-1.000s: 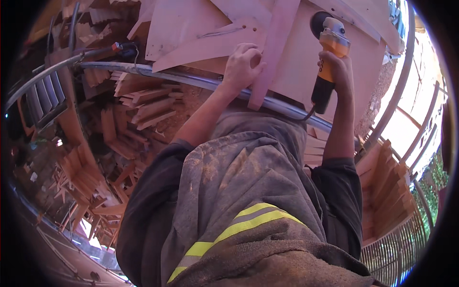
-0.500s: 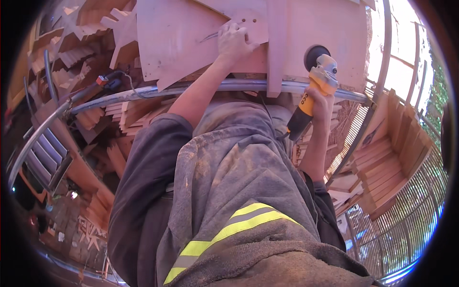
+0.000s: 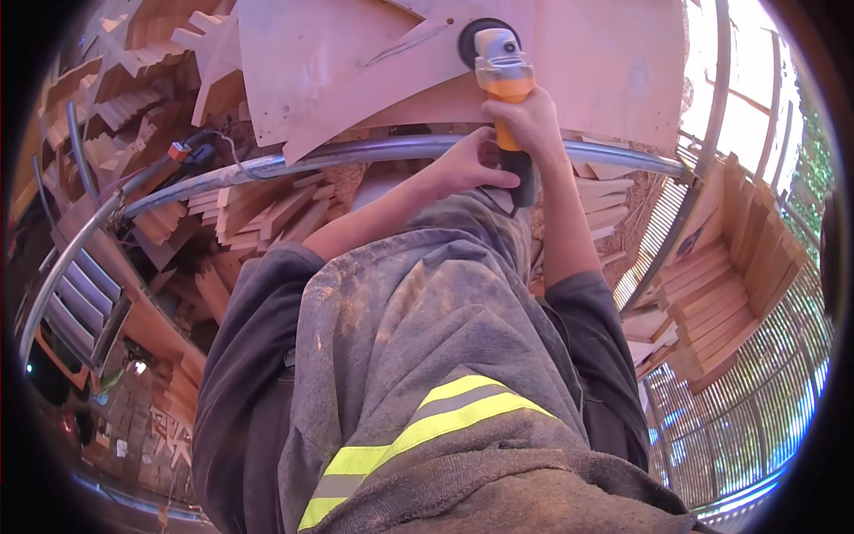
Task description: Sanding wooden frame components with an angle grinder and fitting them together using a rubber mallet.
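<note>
My right hand (image 3: pixel 532 125) is wrapped around the body of a yellow and black angle grinder (image 3: pixel 504 80). Its round black disc (image 3: pixel 466 46) lies over a flat, pointed wooden piece (image 3: pixel 405 67) on the pale work board (image 3: pixel 614 76). Beside the grinder's black rear end, my left hand (image 3: pixel 464 167) curves with thumb and fingers apart. Whether it touches the tool I cannot tell. One small hole shows in the wooden piece, left of the disc, along with a long dark mark on its surface.
A curved metal pipe (image 3: pixel 382 149) runs between me and the board. Stacked wood offcuts (image 3: pixel 276 209) lie below it, with more cut pieces (image 3: pixel 213 58) at the left. On the right stands a stack of wooden slats (image 3: pixel 712 303) near a slatted fence (image 3: pixel 738 436).
My right hand has brought the grinder leftward and up, onto the wooden piece. My left hand has left that piece and come down beside the tool's rear. The plank end overhanging the pipe no longer shows.
</note>
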Tool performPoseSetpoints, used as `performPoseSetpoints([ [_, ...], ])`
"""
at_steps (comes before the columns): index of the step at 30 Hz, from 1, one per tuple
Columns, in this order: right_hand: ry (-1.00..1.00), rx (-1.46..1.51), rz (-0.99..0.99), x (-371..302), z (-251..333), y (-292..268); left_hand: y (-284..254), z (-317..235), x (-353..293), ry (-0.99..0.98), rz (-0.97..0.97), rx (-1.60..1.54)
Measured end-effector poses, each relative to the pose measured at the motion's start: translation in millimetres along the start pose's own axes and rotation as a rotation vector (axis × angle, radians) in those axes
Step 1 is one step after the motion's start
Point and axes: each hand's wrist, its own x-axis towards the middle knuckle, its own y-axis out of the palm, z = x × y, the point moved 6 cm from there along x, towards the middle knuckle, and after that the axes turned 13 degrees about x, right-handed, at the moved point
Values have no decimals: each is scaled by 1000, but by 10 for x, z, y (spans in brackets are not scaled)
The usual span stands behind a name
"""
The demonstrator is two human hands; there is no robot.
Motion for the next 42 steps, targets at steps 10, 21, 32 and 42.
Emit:
performPoseSetpoints([
  [10, -4, -191, 133, 156, -125, 272, 277, 246, 324, -15, 15, -353],
  [21, 9, -262, 154, 130, -111, 233, 395, 329, 377, -199, -190, -374],
  [32, 54, -221, 124, 230, -65, 53, 468, 225, 567, -225, -151, -332],
  [42, 157, -189, 48, 264, -173, -345, 768, 255, 862, -237, -68, -324],
])
